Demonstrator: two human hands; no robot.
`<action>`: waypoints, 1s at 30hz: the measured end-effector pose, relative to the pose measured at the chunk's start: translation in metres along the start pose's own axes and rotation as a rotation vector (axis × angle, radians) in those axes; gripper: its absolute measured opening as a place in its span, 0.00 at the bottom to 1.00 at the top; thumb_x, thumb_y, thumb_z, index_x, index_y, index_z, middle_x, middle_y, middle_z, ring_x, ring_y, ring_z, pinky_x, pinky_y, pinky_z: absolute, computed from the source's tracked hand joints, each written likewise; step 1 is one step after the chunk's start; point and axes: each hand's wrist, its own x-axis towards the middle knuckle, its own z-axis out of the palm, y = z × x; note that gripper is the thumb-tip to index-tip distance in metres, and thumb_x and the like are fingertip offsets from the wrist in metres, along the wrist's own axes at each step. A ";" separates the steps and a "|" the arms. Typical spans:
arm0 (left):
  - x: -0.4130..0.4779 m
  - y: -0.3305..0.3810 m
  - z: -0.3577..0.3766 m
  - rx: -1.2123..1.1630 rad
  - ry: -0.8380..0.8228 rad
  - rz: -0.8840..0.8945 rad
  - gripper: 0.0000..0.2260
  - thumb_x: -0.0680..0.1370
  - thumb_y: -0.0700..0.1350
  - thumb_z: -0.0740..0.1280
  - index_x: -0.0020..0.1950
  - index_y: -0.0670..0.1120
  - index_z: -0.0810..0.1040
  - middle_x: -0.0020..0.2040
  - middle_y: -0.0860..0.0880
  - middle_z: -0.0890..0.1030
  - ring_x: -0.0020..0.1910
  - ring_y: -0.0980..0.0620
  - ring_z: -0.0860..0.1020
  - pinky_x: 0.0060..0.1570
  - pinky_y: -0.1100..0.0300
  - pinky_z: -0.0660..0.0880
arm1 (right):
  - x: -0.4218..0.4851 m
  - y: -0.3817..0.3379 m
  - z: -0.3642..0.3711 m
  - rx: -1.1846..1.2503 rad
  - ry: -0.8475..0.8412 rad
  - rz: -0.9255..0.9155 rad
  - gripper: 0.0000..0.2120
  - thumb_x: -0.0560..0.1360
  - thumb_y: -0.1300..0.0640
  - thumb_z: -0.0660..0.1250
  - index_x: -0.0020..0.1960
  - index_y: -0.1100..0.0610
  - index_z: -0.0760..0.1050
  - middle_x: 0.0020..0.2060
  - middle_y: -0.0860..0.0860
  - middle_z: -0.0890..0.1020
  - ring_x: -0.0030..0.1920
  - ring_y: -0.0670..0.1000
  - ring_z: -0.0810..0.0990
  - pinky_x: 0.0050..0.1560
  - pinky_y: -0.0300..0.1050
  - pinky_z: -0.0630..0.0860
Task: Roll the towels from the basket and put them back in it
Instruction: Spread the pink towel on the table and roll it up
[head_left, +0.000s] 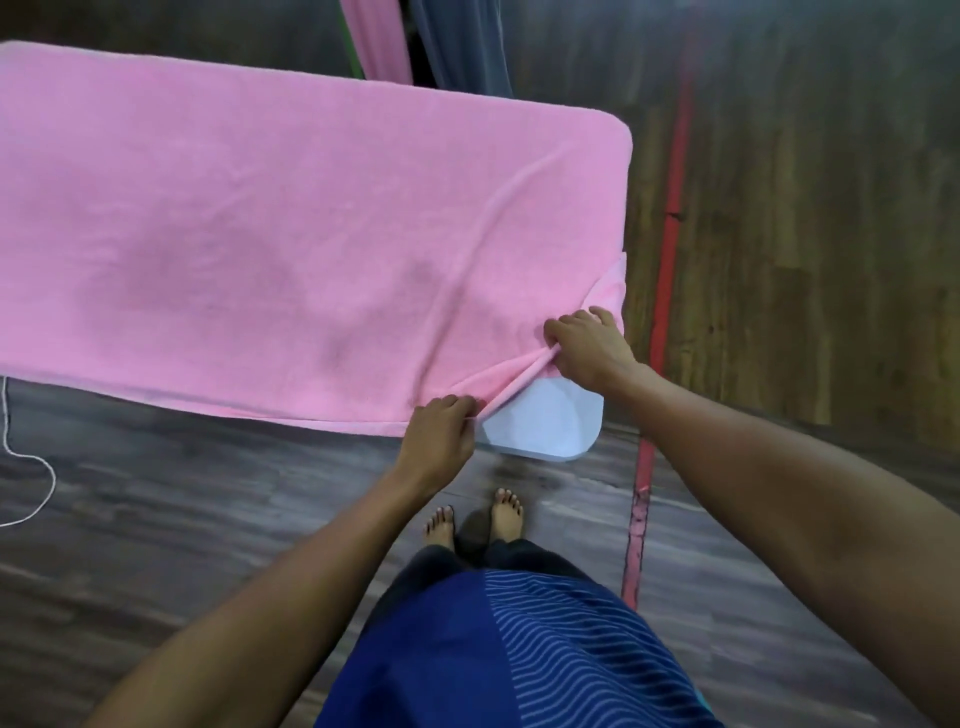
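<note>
Left hand (439, 431), right hand (587, 345): curled fingers (457, 404)

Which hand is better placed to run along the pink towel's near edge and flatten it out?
Probably the left hand: it pinches the pink towel at its near hem, with the long edge stretching away to its left. The right hand grips bunched fabric by the table corner, farther off.

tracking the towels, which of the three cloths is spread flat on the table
The big pink towel, pinched by the left hand and right hand near its right corner. The narrow pink cloth and the grey cloth hang beyond the table.
</note>
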 end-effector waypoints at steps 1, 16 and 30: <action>-0.003 0.000 0.001 -0.020 -0.007 -0.001 0.08 0.77 0.38 0.65 0.53 0.43 0.81 0.46 0.44 0.83 0.43 0.45 0.78 0.42 0.53 0.75 | -0.004 0.004 0.000 0.005 0.009 -0.006 0.11 0.72 0.59 0.65 0.54 0.56 0.74 0.49 0.54 0.80 0.56 0.58 0.75 0.68 0.54 0.58; -0.042 -0.012 -0.004 0.033 -0.156 0.170 0.07 0.75 0.37 0.66 0.51 0.41 0.80 0.47 0.44 0.80 0.47 0.44 0.75 0.43 0.54 0.70 | -0.151 -0.017 0.061 0.340 0.136 0.220 0.06 0.72 0.60 0.67 0.45 0.52 0.70 0.43 0.51 0.79 0.46 0.58 0.77 0.49 0.51 0.69; -0.054 -0.013 -0.013 0.088 -0.276 0.244 0.08 0.78 0.42 0.64 0.54 0.45 0.81 0.50 0.47 0.82 0.50 0.46 0.78 0.47 0.55 0.73 | -0.192 -0.066 0.094 0.432 0.131 0.491 0.10 0.76 0.52 0.67 0.57 0.49 0.75 0.56 0.49 0.76 0.58 0.53 0.73 0.58 0.52 0.70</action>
